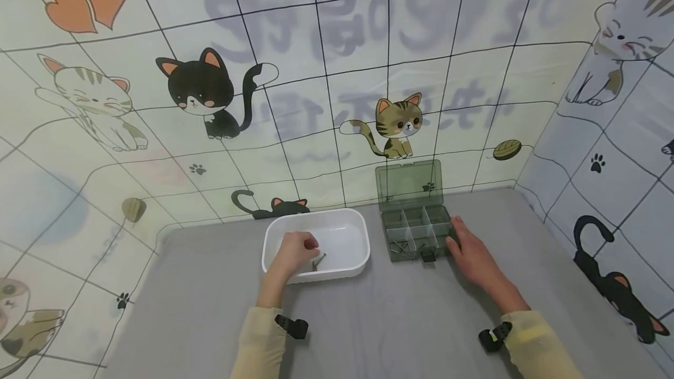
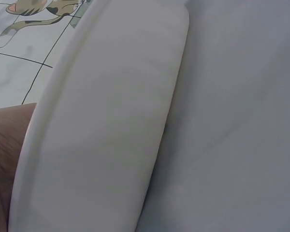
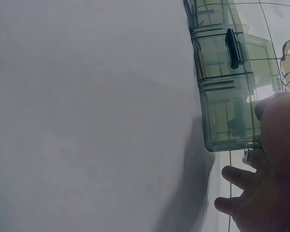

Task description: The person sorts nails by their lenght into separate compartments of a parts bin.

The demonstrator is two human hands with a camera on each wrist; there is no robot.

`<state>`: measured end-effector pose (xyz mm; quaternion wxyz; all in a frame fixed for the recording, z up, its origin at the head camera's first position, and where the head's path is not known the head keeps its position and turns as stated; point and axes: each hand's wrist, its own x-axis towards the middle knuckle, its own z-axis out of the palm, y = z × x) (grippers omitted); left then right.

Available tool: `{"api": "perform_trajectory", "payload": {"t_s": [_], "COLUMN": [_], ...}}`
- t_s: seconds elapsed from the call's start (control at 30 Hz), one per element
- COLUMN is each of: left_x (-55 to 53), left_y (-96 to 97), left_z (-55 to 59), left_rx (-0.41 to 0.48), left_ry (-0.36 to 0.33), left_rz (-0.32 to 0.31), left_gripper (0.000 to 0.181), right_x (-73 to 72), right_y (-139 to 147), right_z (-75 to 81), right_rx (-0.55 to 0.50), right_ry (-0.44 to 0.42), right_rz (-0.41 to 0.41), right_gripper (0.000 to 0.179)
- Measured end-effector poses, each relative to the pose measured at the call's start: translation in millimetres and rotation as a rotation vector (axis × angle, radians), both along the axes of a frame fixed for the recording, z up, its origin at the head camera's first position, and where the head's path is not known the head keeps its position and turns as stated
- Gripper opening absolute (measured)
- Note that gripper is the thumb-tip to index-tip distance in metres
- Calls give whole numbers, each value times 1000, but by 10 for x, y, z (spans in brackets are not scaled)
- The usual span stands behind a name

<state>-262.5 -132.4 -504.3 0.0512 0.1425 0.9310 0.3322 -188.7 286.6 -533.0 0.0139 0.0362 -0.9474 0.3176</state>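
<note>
My left hand reaches into a white tray, fingers bent down beside a few small screws. I cannot tell whether its fingertips hold one. In the left wrist view the tray's outer wall hides the fingers. My right hand rests against the right side of a green translucent compartment box, thumb near its front corner and fingers along the side. The box's lid stands raised at the back. Several screws lie in its front left compartment. A threaded screw shows through its front wall.
A black latch is on the box's front. Grey cloth covers the table, and a cat-printed sheet rises behind and at both sides. Each wrist wears a black strap camera, such as the left one.
</note>
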Motion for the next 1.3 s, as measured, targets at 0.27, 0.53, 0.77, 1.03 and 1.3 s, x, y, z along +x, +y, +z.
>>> {"api": "perform_trajectory", "payload": {"t_s": [0.27,0.53,0.77,1.03,1.3], "left_x": [-34,-50,-63,-56,-55], "left_y": [-18,3,21,41,52], "left_z": [-73,-95,-111,-114,-112], "left_rx": [6,-12,-40,-42,-45], "left_ry": [-53,-115,-140,-117,-106], "left_rz": [-69,-147,-144,-152,-164], "left_gripper": [6,15,16,14,13], "right_x": [15,31,30,31,52], "right_y": [-9,-16,-13,-16,-24], "right_z": [-29,-40,-48,-40,-29], "right_rx": [-10,-13,-11,-8,-18], "right_ry": [13,6,10,20,-1], "right_rz": [-4,-12,-14,-19,-25], "right_gripper": [62,62,62,61,62]}}
